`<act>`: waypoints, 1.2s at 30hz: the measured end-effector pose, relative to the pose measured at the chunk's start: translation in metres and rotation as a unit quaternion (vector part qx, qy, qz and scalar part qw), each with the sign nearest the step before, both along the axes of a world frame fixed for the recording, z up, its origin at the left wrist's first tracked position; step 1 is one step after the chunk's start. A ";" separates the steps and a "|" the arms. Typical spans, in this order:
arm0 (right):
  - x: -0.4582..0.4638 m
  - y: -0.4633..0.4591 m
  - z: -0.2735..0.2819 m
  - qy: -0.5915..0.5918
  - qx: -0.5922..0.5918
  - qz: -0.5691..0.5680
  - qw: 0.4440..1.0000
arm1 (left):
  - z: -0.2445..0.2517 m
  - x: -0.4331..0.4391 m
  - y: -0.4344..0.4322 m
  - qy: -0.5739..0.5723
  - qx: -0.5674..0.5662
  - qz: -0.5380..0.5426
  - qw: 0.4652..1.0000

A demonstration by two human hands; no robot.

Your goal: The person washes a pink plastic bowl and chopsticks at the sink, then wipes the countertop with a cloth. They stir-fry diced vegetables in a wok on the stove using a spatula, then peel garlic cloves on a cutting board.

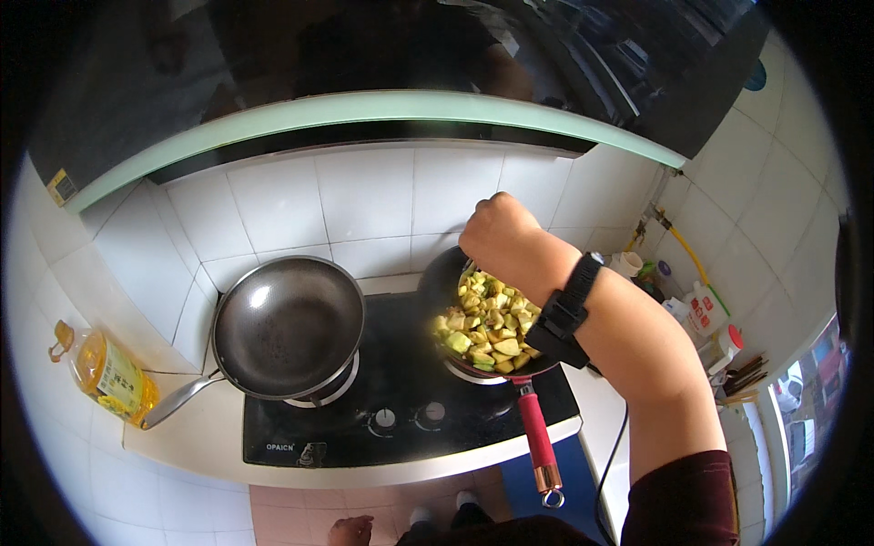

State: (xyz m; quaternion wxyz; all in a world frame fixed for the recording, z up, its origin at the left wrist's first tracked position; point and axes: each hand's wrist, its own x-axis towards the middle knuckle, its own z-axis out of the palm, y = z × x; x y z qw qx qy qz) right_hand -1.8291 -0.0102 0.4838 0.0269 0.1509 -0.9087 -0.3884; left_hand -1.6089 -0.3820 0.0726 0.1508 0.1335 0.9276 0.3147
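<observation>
My right hand [502, 225] is closed in a fist above the back of the right-hand pan. A thin strip of a cooking utensil [467, 267] shows just below the fist; the rest of it is hidden. Chopped green and yellow vegetable pieces [495, 321] fill that dark frying pan [437, 280], whose red handle [537, 426] points towards me past the counter's front. My forearm and its black wrist strap cover the pan's right side. Low at the bottom edge hangs my left hand [350, 531], partly cut off and away from the stove, its fingers loosely curled.
A bare dark wok [290, 327] rests on the left burner of the black gas hob [396, 437]. Left of it stands an oil bottle [116, 375], near the wok's metal handle [181, 399]. Seasoning containers [707, 310] line the right wall. The range hood [382, 109] overhangs the back.
</observation>
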 end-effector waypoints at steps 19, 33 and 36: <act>0.093 0.042 0.041 0.086 -0.101 0.133 0.982 | 0.032 -0.022 0.023 0.029 0.025 -0.032 0.999; 0.052 0.052 0.006 0.056 0.016 0.113 0.992 | -0.008 -0.008 0.011 0.012 0.025 -0.045 0.999; 0.077 0.084 0.021 0.080 -0.081 0.086 0.990 | -0.008 -0.008 0.007 -0.001 0.035 -0.022 0.999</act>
